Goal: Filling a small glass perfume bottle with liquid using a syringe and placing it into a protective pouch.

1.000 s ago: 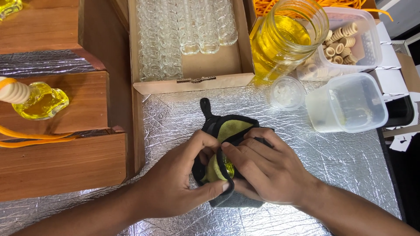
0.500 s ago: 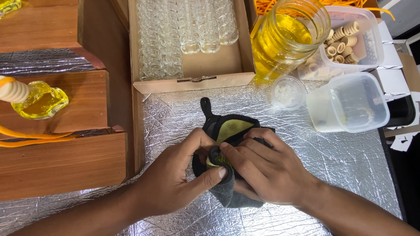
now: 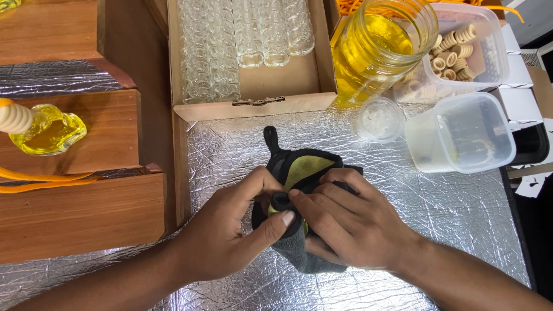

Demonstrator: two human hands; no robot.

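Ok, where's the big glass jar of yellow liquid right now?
In the head view, the jar stands top right, between the cardboard box of vials and the tub of rings.

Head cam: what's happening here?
A person has both hands on a dark cloth with a yellow-green lining, bunched on the foil-covered table. The left hand and right hand press together around a small object wrapped in the cloth; what it is cannot be told. Behind are a cardboard box of empty glass vials, a jar of yellow liquid and clear plastic tubs.
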